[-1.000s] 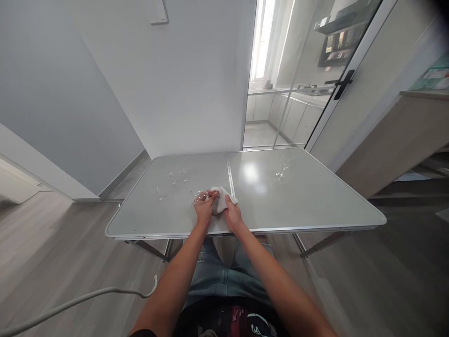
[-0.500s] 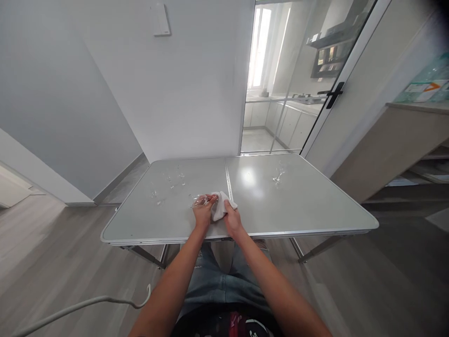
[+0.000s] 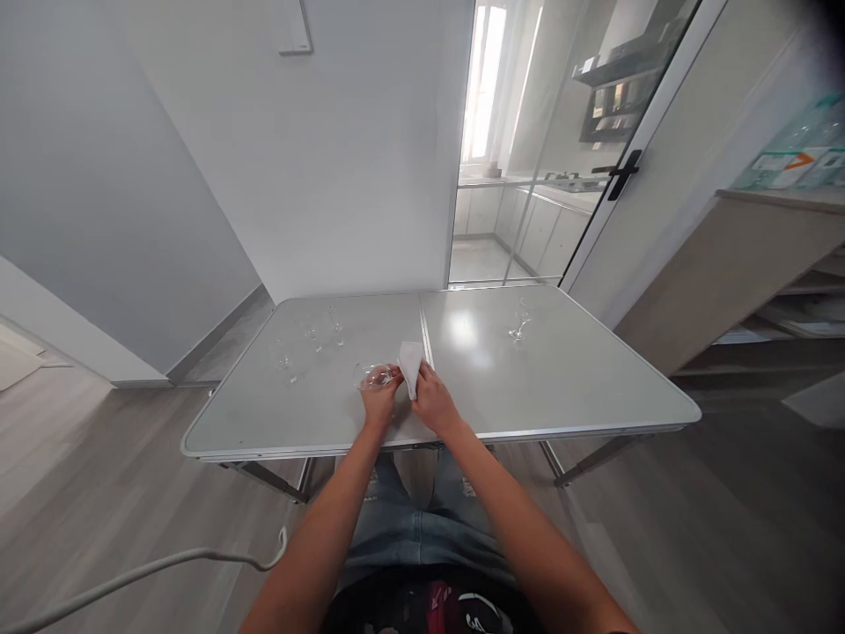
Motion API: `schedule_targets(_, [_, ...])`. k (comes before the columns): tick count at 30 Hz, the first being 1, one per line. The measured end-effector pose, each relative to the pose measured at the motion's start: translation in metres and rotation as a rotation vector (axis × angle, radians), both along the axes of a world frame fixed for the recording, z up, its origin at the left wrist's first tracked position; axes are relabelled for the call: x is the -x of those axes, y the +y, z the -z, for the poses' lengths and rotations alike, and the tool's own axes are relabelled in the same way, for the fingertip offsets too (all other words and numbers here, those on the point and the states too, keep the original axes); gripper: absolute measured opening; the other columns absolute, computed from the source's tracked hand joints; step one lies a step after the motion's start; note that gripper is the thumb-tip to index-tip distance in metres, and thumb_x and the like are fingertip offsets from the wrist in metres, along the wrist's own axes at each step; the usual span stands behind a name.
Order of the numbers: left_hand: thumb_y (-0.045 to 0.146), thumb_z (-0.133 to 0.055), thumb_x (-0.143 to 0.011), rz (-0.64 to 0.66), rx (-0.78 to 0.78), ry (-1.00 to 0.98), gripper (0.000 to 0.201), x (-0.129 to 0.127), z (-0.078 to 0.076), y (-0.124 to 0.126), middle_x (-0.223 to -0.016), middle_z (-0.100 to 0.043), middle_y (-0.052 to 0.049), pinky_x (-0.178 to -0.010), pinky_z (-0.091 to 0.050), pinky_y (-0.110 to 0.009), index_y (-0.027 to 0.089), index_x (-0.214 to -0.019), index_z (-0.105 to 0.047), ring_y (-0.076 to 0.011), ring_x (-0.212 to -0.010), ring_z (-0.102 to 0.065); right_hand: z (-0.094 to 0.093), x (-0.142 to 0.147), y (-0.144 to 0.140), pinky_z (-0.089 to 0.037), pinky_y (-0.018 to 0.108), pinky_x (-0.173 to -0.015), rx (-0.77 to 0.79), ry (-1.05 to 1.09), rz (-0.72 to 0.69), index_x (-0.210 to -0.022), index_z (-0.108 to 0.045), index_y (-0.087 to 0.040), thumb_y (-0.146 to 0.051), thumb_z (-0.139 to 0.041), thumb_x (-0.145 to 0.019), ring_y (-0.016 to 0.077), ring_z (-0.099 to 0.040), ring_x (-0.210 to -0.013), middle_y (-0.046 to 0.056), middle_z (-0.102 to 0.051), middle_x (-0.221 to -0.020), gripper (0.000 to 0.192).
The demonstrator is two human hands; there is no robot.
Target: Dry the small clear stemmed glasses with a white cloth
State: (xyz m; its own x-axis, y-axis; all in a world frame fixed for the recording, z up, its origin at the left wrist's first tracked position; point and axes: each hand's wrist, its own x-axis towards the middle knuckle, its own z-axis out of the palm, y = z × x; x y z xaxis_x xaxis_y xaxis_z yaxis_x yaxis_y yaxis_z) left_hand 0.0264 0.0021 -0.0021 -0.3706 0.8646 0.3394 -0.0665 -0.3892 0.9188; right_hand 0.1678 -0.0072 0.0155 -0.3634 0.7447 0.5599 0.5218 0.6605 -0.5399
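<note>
My left hand [image 3: 381, 397] grips a clear wine glass [image 3: 371, 376] that lies tilted on its side just above the grey folding table [image 3: 568, 387]. My right hand [image 3: 430, 398] pinches a white cloth [image 3: 410, 361] right beside the glass, the cloth standing up from my fingers. Both hands are near the table's front edge, close to the centre seam.
Several other clear glasses [image 3: 310, 339] stand on the table's left half, and one more glass [image 3: 519, 321] stands on the right half. A glass door [image 3: 581, 141] opens behind the table. A white cable [image 3: 145, 572] trails over the wooden floor at the lower left.
My right hand has drawn the cloth off the glass, which now shows more clearly in my left hand. The view has shifted slightly.
</note>
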Motion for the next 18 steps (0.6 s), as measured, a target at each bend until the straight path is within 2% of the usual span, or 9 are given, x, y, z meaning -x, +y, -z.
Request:
schedule_targets(2, [0.029, -0.085, -0.067, -0.004, -0.01, -0.029, 0.021, 0.0, 0.002, 0.001, -0.079, -0.07, -0.003, -0.077, -0.052, -0.027, 0.018, -0.075, -0.07, -0.0148, -0.076, -0.065, 0.002, -0.004, -0.003, -0.04, 0.048, -0.117, -0.042, -0.123, 0.022, -0.139, -0.056, -0.011, -0.004, -0.05, -0.075, 0.0321, -0.046, -0.136, 0.018, -0.059, -0.136, 0.064])
schedule_targets(5, [0.029, -0.085, -0.068, 0.009, -0.014, -0.073, 0.02, 0.001, 0.005, 0.004, -0.08, -0.07, -0.003, -0.076, -0.052, -0.027, 0.018, -0.076, -0.07, -0.0149, -0.076, -0.065, 0.005, -0.008, -0.005, -0.044, 0.049, -0.113, -0.098, -0.189, 0.016, -0.134, -0.06, -0.011, -0.005, -0.052, -0.073, 0.0329, -0.051, -0.129, 0.018, -0.063, -0.129, 0.062])
schedule_targets(10, [0.035, -0.084, -0.07, -0.024, 0.013, -0.062, 0.024, 0.003, 0.007, 0.005, -0.083, -0.072, -0.005, -0.078, -0.055, -0.031, 0.017, -0.078, -0.07, -0.0175, -0.079, -0.068, 0.009, -0.013, -0.011, -0.043, 0.053, -0.112, -0.172, -0.189, -0.093, -0.127, -0.063, -0.011, -0.007, -0.054, -0.069, 0.0348, -0.05, -0.129, 0.019, -0.063, -0.128, 0.059])
schedule_targets(13, [0.038, -0.083, -0.071, -0.038, 0.037, -0.029, 0.026, 0.002, 0.006, 0.004, -0.085, -0.074, -0.006, -0.078, -0.056, -0.032, 0.017, -0.08, -0.07, -0.0188, -0.08, -0.07, 0.011, -0.014, -0.021, -0.043, 0.053, -0.111, -0.168, -0.096, -0.147, -0.123, -0.064, -0.014, -0.009, -0.056, -0.069, 0.0344, -0.047, -0.132, 0.019, -0.057, -0.135, 0.056])
schedule_targets(16, [0.04, -0.082, -0.072, -0.039, 0.046, -0.003, 0.027, 0.0, 0.004, 0.003, -0.086, -0.074, -0.007, -0.079, -0.057, -0.034, 0.017, -0.08, -0.07, -0.0199, -0.08, -0.071, 0.007, -0.012, -0.033, -0.049, 0.046, -0.101, -0.106, 0.175, 0.007, -0.108, -0.068, -0.017, -0.012, -0.058, -0.073, 0.0312, -0.054, -0.121, 0.017, -0.057, -0.127, 0.036])
schedule_targets(18, [0.039, -0.082, -0.072, -0.034, 0.038, 0.03, 0.027, -0.001, 0.003, 0.002, -0.085, -0.074, -0.007, -0.08, -0.057, -0.034, 0.017, -0.079, -0.069, -0.02, -0.081, -0.071, 0.0, -0.011, -0.037, -0.052, 0.039, -0.091, -0.009, 0.37, 0.162, -0.112, -0.066, -0.018, -0.012, -0.055, -0.075, 0.0255, -0.06, -0.102, 0.012, -0.061, -0.113, 0.04])
